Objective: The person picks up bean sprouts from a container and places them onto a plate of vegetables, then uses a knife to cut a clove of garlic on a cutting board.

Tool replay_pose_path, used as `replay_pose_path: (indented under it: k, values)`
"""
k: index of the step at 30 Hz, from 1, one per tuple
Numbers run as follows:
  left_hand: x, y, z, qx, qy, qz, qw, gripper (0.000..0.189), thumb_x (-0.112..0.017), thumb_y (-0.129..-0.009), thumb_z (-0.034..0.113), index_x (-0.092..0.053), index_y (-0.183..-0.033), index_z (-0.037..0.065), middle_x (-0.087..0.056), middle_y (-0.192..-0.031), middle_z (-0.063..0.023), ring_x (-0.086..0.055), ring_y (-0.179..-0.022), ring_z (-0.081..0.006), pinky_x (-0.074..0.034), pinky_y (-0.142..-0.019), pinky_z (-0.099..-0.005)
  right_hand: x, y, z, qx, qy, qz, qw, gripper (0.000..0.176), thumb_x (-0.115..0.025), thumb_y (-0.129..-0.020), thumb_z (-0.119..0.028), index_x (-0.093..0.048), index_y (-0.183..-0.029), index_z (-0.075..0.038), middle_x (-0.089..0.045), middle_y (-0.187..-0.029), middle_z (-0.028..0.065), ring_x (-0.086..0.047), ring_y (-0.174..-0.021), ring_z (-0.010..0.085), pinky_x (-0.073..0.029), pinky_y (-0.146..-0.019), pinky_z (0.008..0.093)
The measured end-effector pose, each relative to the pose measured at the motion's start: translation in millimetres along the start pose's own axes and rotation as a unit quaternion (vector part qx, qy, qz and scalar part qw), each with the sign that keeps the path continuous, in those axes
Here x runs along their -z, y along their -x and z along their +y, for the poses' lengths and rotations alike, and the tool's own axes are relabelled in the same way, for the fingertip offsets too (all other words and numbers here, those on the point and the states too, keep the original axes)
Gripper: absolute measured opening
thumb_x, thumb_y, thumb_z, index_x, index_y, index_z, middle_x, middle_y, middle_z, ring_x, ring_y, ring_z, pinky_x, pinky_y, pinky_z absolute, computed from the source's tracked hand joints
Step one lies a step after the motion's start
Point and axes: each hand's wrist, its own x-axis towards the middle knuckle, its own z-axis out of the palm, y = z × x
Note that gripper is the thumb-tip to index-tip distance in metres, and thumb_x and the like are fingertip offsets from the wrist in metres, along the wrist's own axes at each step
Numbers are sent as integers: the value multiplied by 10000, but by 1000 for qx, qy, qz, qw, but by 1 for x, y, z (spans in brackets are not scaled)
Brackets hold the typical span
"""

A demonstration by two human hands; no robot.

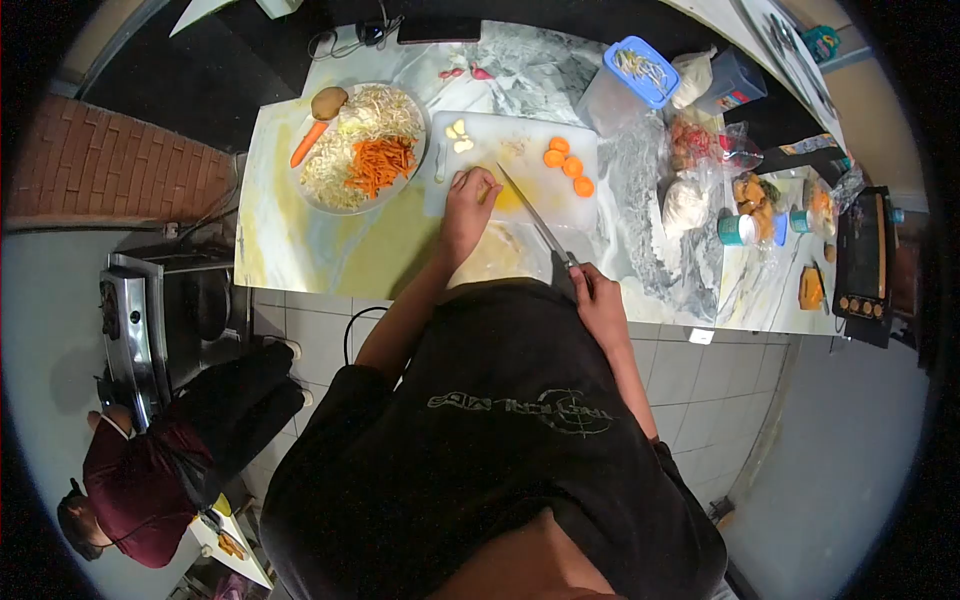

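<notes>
My right hand (598, 300) grips the handle of a long kitchen knife (535, 218), its blade slanting up and left over the white cutting board (570, 207). On the board, left of the blade, my left hand (470, 200) has its fingers curled together near the knife's tip. Whatever they pinch is too small and hidden to name. Pale peeled garlic cloves (460, 135) lie just beyond that hand. Thick carrot slices (571, 166) sit on the board's right part. Small pale scraps (513, 149) are between them.
Left of the board stands a plate (345, 211) with shredded carrot (380, 167), sprouts, a whole carrot (309, 144) and a brown potato-like item (328, 101). A blue-rimmed tub (612, 98) and several bags are at right. A person in maroon (140, 490) is at lower left.
</notes>
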Motion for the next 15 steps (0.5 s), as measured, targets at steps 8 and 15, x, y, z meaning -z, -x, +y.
replay_pose_path:
  k: [8, 15]
  values:
    - [-2, -5, -2, 50, 31, 0, 998, 240, -785, -821, 62, -597, -970, 55, -647, -879, -87, -605, -857, -271, -510, -783, -388, -6, -8, -8, 15, 29, 3, 999, 331, -556, -1041, -310, -670, -1019, 1, -605, -687, 309, -631, -705, 498, -473, -611, 526]
    - [-4, -6, -2, 48, 8, 4, 999, 257, -788, -820, 72, -597, -989, 45, -645, -875, -85, -599, -834, -271, -509, -784, -389, -2, -14, -6, 12, 32, -16, 999, 296, -551, -1044, -283, -648, -980, -11, -635, -721, 288, -634, -717, 499, -480, -625, 542]
